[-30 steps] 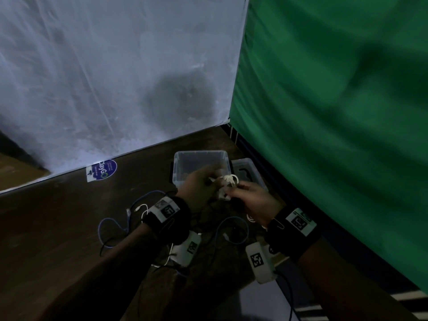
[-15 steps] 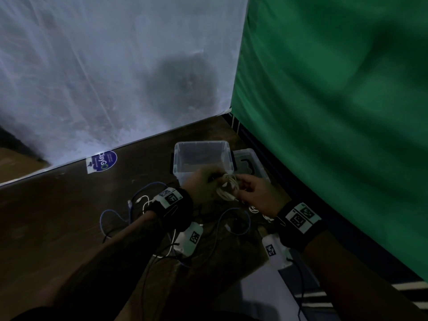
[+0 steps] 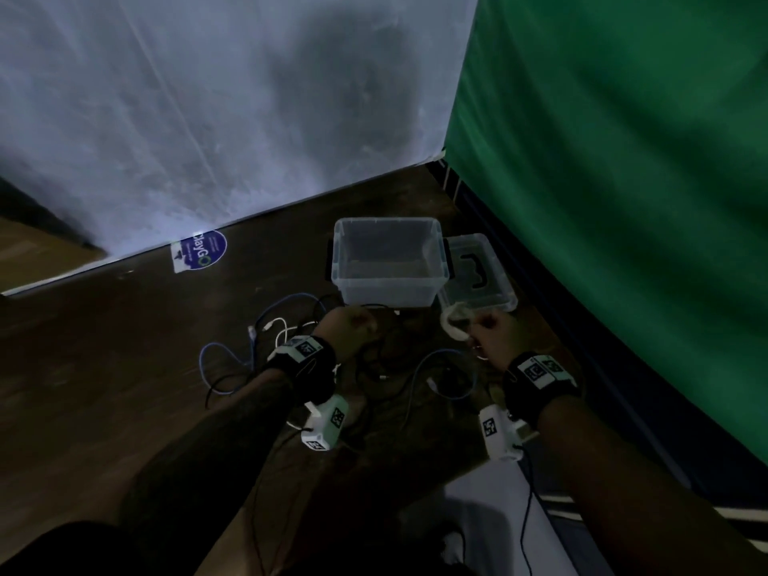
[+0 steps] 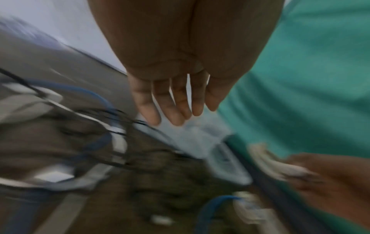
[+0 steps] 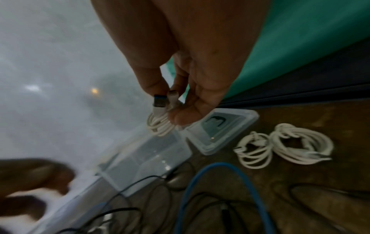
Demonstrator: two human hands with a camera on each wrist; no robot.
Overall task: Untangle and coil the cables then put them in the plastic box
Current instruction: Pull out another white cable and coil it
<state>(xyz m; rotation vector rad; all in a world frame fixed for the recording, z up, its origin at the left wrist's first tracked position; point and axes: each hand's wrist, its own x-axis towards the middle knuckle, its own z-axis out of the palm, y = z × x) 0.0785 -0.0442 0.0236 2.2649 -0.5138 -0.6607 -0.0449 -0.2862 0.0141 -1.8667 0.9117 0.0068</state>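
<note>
My right hand (image 3: 486, 331) pinches a small coiled white cable (image 3: 454, 323) just in front of the box lid; in the right wrist view the thumb and fingers (image 5: 168, 104) clamp the coil (image 5: 160, 125) near its two plugs. Beside it, my left hand (image 3: 353, 326) hovers over the cable tangle, and its straight, spread fingers (image 4: 176, 114) hold nothing. The clear plastic box (image 3: 388, 259) stands open just beyond both hands. Loose blue, black and white cables (image 3: 291, 326) lie tangled on the floor. Two coiled white cables (image 5: 284, 145) rest on the floor by the lid.
The box's clear lid (image 3: 478, 276) lies to the right of the box, against a green curtain (image 3: 623, 201). A white sheet wall (image 3: 208, 118) rises behind the box. A blue cable loop (image 3: 449, 380) lies between my wrists. A round blue sticker (image 3: 199, 251) marks the floor at left.
Both hands held the white coil together earlier. My left hand has let go and drawn left; my right hand has carried the coil to the right, toward the lid.
</note>
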